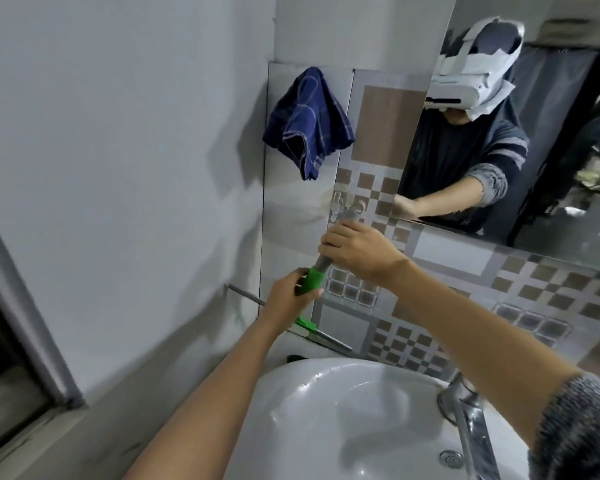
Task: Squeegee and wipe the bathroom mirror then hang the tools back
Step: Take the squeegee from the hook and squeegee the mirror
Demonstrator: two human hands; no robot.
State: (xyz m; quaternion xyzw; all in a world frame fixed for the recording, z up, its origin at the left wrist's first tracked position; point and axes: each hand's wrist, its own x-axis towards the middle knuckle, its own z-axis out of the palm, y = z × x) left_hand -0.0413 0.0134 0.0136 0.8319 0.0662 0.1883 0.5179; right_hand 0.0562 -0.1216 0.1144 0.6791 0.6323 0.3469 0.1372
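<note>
Dim, cool light; soft shadows on wall, glare on basin [326,393], edges warped w/ slight blur

Both hands, left [291,294] and right [357,252], crowd the squeegee [314,280], which stands nearly upright against the tiled wall [388,133], its top at the clear hooks [340,204]. The blade [321,336] juts sideways low down, barring the gap between wall and sink [291,410]. Above the hooks, the blue cloth [307,123] hangs over the wall joint, narrowing room upward. To the right, the mirror [534,133] edge lies near the hooks. The tap [465,407] rises at the sink's right rim under the right forearm. The plain wall [118,168] to the left is open, down to the window frame [25,323].
</note>
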